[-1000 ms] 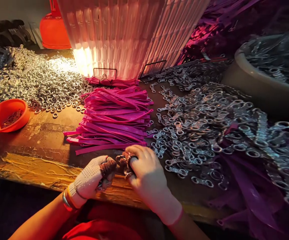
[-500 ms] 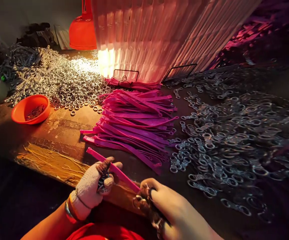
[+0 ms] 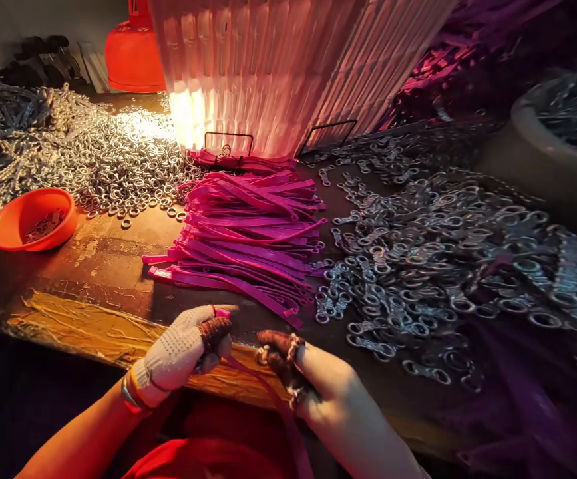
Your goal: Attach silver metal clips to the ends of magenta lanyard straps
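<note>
My left hand, in a white dotted work glove with a brown-wrapped thumb, pinches a pink strap near one end. The strap's tip pokes out above the thumb, and its other end droops toward my lap, passing behind or beside my right hand. Brown covers wrap the fingers of my right hand, which are closed around a small shiny metal piece; its exact kind is unclear. Just beyond both hands lies a pile of pink straps with small looped ends.
Loose metal rings heap at the left under a red lamp. An orange bowl holds small dark pieces. Metal swivel fittings spread at the right, before a grey bucket. A corrugated translucent panel stands behind.
The strap, earlier stretched straight between both hands, now sags from my left hand. My right hand has moved slightly up and come off the strap's end. The view has turned right.
</note>
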Available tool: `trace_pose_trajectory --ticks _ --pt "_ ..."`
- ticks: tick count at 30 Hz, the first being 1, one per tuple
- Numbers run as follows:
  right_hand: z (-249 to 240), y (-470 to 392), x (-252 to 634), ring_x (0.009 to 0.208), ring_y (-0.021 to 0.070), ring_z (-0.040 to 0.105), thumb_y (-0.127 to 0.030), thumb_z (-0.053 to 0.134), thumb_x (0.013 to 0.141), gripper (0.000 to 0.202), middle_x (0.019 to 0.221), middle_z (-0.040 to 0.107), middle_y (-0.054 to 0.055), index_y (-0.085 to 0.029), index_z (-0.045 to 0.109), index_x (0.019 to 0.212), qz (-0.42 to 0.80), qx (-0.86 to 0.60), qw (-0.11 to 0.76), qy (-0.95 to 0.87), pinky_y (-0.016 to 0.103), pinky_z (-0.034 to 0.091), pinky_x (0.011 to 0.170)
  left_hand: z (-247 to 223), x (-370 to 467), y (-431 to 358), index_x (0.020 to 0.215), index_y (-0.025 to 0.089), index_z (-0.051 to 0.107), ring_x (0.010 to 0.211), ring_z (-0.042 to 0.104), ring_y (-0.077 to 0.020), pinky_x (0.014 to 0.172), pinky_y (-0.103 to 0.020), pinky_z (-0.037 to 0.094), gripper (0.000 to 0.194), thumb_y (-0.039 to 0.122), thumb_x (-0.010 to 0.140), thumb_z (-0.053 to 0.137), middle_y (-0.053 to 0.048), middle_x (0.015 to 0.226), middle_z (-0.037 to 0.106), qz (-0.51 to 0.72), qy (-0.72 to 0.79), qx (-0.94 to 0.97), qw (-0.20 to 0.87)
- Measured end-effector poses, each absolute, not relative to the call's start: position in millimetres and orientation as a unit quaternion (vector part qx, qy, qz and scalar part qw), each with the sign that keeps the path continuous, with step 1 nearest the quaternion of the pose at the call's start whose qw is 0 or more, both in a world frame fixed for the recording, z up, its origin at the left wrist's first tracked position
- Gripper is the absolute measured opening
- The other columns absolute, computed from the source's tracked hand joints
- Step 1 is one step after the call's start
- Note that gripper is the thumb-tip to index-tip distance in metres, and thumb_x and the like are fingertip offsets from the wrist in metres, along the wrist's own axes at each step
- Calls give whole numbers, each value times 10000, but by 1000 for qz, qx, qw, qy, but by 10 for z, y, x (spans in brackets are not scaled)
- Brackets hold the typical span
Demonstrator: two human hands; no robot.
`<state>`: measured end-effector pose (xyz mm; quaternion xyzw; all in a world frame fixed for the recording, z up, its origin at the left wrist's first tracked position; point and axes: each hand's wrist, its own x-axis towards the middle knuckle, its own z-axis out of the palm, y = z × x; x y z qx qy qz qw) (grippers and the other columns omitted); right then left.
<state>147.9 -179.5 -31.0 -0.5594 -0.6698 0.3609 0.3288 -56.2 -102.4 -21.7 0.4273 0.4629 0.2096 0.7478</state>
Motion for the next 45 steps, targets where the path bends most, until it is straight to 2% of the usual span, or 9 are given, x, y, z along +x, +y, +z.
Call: trace_pose_trajectory --ticks 4,9,14,19,24,28,33,40,45 --pt "-266 -1581 1411 983 193 682 -48 438 751 484 1054 733 56 -213 664 1145 279 -564 351 -694 299 542 862 -185 -438 -1082 722 155 533 392 351 -51 369 -174 238 450 556 926 510 34 534 485 181 441 486 732" --pt "-255 -1544 1310 674 166 592 -57 502 717 233 753 672 35 -200 651 826 153 -593 256 -748 258 424 618 -238 -457 -1076 649 173 478 385 314 -61 390 -193 222 481 576 912 502 52 477 424 152 448 508 719" --pt "-279 -1582 1266 567 154 492 -41 569 631 169 659 618 39 -199 607 676 -17 -582 162 -797 295 301 559 -217 -479 -1006 650 158 490 518 378 -82 504 -206 280 475 541 930 497 34 553 469 104 431 632 636" --pt "-390 -1616 1253 603 176 555 -148 613 719 96 703 652 54 -176 672 789 7 -601 174 -780 289 360 573 -321 -438 -980 732 135 556 642 397 -98 590 -216 306 423 484 957 475 22 687 523 71 381 693 608" --pt "-385 -1598 1367 780 204 669 -118 490 811 309 887 729 90 -141 688 1046 84 -599 228 -763 287 483 706 -368 -385 -991 733 136 567 599 421 -96 565 -219 308 457 540 935 498 18 650 522 77 392 628 667" --pt "-250 -1520 1414 911 228 695 -207 536 845 455 1046 739 123 -114 576 1289 196 -598 109 -769 293 504 743 -333 -380 -1002 718 140 577 559 408 -91 546 -221 304 462 542 931 503 26 614 512 94 427 608 662" --pt "-204 -1501 1342 725 220 703 -156 517 828 231 799 744 99 -140 647 1018 198 -629 -87 -746 291 356 561 -363 -421 -1052 725 134 610 640 459 -105 608 -228 320 352 387 948 508 15 674 582 80 410 702 578" --pt "-338 -1623 1335 579 207 657 -244 555 855 95 640 687 97 -159 576 820 127 -561 -67 -815 326 178 514 -482 -372 -1101 602 138 474 609 384 -94 560 -236 243 307 253 882 525 32 607 494 57 412 739 529" --pt "-256 -1603 1463 535 185 620 -175 567 775 19 614 673 66 -170 572 792 107 -539 -47 -834 334 148 517 -91 -509 -870 792 133 687 566 450 -87 526 -195 314 259 309 893 528 10 656 612 -36 344 706 617"
